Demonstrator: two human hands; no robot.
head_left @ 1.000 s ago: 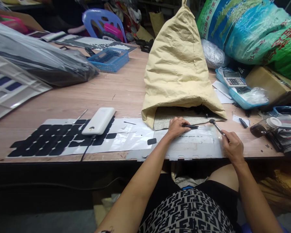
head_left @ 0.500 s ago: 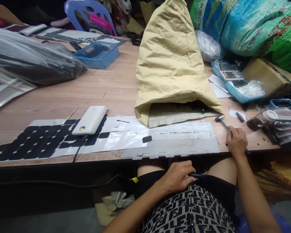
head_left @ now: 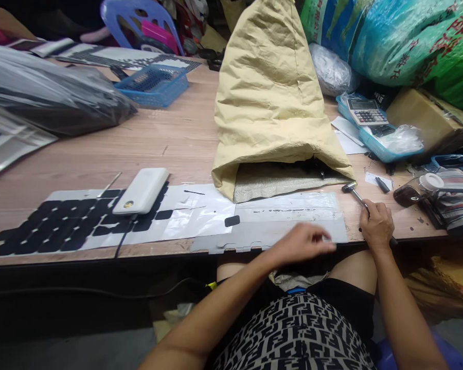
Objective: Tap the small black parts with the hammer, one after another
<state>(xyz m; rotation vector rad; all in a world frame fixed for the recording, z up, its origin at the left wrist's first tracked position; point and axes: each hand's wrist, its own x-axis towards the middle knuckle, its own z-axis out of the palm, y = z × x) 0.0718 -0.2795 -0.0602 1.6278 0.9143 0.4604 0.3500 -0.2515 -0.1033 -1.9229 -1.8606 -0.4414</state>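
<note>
My right hand is closed round a small hammer, resting at the table's front edge. The hammer's metal head points away from me, and its dark handle end shows behind my hand. My left hand is over the front edge of a grey-white plastic sheet, somewhat smeared by motion. Its fingers are apart, and I see nothing in them. A black rounded patch lies at the sheet's left. Beyond the sheet lies a large yellow sack, its mouth facing me, with dark things inside.
A white power bank with a cable lies on a sheet of black patches at left. Blue baskets, wrapped bundles, a calculator, a dark jar and a striped bag stand around.
My left hand has risen from my lap, where it was at a dark stick-like thing, to the table edge and opened. That thing no longer shows. My right hand stays on the hammer.
</note>
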